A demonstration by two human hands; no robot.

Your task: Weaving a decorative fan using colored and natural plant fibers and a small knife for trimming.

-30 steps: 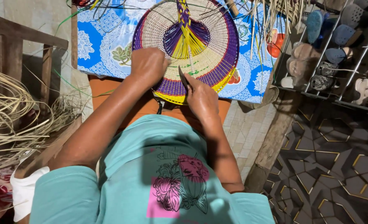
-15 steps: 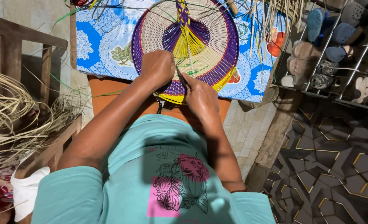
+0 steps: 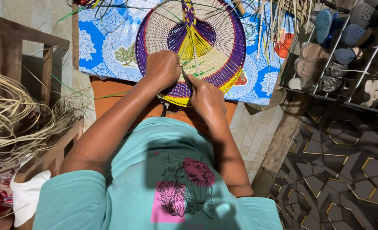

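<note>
A round woven fan in cream, purple and yellow lies on a table with a blue flowered cloth. Purple and yellow strands fan out from its centre. My left hand is closed on the fan's near part, pinching the weave. My right hand grips a small dark knife, its blade pointing up into the weave right beside my left hand. Both hands nearly touch at the fan's near edge.
Loose cane strips pile over a wooden frame at the left. A metal rack of shoes stands at the right on a patterned floor. More strips hang over the table's far right.
My left hand slid right along the fan toward the knife between the earliest frame and now. The right hand and knife barely moved.
</note>
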